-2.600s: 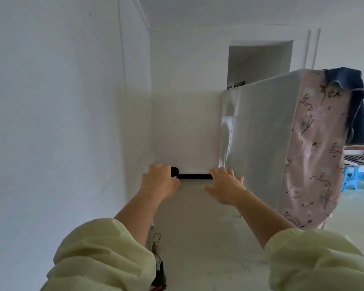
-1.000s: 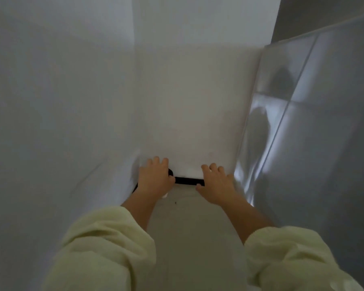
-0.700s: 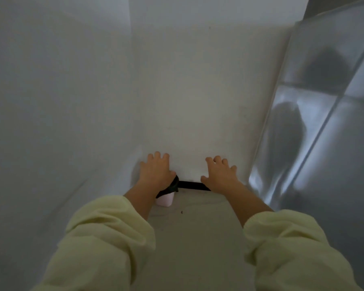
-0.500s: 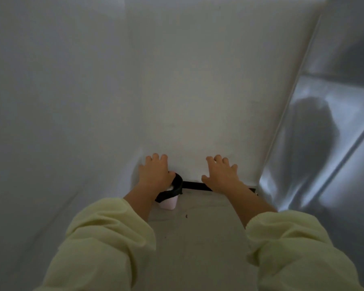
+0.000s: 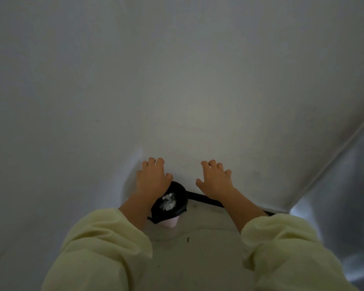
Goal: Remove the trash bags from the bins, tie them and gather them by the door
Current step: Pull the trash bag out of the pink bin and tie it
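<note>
Both empty, our left hand (image 5: 152, 177) and right hand (image 5: 215, 178) spread near the pink bin (image 5: 172, 223) at six o'clock, and its black bag (image 5: 180, 195) looks soft and light, so we should pinch its rim.

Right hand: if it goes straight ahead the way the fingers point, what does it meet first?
Most likely the white wall: the right hand points at it with nothing between. The black-lined bin sits off to its left, by the left hand, outside that line. The gap to the wall is unclear.
</note>
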### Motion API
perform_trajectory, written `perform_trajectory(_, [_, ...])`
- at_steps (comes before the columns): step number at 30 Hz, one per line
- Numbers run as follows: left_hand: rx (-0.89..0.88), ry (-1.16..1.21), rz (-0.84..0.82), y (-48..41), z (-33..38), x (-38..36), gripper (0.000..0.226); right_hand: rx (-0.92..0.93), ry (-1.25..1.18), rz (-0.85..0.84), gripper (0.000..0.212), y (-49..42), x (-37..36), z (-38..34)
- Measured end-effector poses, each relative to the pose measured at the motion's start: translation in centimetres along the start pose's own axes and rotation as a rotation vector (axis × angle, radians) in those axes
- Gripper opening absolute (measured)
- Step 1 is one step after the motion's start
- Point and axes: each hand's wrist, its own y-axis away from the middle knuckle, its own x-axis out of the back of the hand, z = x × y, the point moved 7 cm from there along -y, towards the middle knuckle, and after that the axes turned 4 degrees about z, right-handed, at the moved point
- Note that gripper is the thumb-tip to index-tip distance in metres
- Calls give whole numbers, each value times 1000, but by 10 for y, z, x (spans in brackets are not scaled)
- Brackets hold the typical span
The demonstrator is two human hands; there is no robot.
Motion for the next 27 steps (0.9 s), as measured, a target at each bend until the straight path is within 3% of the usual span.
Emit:
perform_trajectory(14, [210,75,-71,-180,-34,-145,42,96,-32,-159,57,-233,-113,39])
perform_trajectory(22, [402,105,-123,-213,-57,-237,40,230,-51,-246,54,-304,-201,49])
perform_trajectory(27, [604,132,-96,-206,-74,-329,44,357,-63,-294,54,-335,-297,64])
